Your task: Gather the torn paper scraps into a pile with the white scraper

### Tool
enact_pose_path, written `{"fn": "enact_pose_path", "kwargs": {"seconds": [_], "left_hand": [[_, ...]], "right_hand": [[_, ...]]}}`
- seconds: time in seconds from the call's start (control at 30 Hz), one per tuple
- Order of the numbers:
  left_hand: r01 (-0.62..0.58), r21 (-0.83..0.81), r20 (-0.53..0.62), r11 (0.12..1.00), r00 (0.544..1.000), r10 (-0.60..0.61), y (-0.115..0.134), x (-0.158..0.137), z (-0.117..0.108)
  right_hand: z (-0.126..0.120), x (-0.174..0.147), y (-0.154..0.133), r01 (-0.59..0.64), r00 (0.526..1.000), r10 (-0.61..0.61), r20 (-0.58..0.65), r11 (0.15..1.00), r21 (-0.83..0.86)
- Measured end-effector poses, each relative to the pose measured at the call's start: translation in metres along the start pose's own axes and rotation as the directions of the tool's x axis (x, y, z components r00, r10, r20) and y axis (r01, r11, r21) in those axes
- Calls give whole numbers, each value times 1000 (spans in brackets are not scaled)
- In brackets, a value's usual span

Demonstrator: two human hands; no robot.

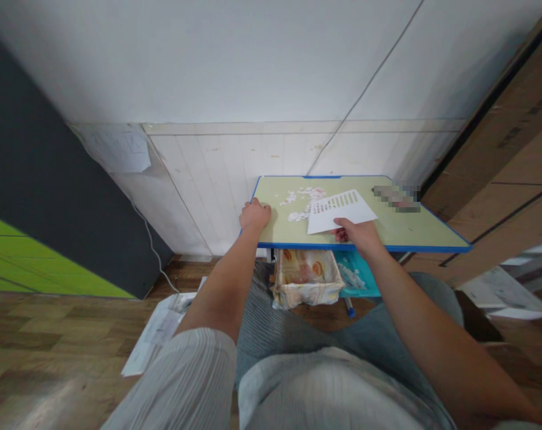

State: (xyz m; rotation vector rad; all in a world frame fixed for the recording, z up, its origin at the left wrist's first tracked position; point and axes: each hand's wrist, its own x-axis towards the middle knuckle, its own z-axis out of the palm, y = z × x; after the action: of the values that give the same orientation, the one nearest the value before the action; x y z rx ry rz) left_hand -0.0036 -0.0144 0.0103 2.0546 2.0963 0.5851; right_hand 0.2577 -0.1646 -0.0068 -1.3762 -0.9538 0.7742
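Note:
My right hand [359, 234] pinches the lower edge of a white card [338, 216], thumb on top and fingers curled beneath. The card has a row of slots cut through it and some dark print, and is tilted over the small table [414, 233]. Small white paper pieces [298, 216] lie scattered on the tabletop, beside and partly behind the card. My left hand [255, 215] is closed over the table's blue-trimmed left edge, its fingers curled and partly hidden.
A blurred-out item [396, 198] lies at the table's right. Below are a cloth-lined basket [309, 292] and a teal tray [365, 278] holding white bits. Cardboard boxes [499, 155] stand at right, a dark cabinet [74, 179] at left. Papers [157, 331] lie on the floor.

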Motion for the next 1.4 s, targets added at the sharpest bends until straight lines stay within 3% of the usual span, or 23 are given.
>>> {"fn": "enact_pose_path", "kwargs": {"seconds": [0.2,0.37,0.53,0.63,0.73,0.83,1.0,1.17,1.4], "left_hand": [[3,12,10,1000,1000,-3,2,-1,-2],[4,2,-1,1000,1000,-4,1,1,-1],[-1,3,-1,1000,1000,1,1,0,-2],[1,10,1,1000,1000,-1,1,0,-3],[-2,14,5,1000,1000,2,1,0,-4],[-7,10,8,1000,1000,7,1,-1,-4],[4,4,7,1000,1000,-4,2,-1,-4],[2,6,6,1000,1000,-2,3,-1,-4],[2,10,2,1000,1000,-2,2,0,-3]], "right_hand": [[-21,-6,5,27,997,-23,-68,998,56],[-65,-2,-4,54,977,-41,-208,997,56],[-109,20,-21,106,912,-121,-392,993,-61],[-119,32,-31,162,913,-281,-295,914,-371],[-111,39,-33,218,932,-355,-73,709,-670],[-97,40,-27,285,936,-344,78,606,-743],[-90,29,-7,375,914,-373,159,631,-679],[-109,13,2,495,868,-383,317,721,-484],[-145,2,-2,419,876,-282,392,848,-325]]}}
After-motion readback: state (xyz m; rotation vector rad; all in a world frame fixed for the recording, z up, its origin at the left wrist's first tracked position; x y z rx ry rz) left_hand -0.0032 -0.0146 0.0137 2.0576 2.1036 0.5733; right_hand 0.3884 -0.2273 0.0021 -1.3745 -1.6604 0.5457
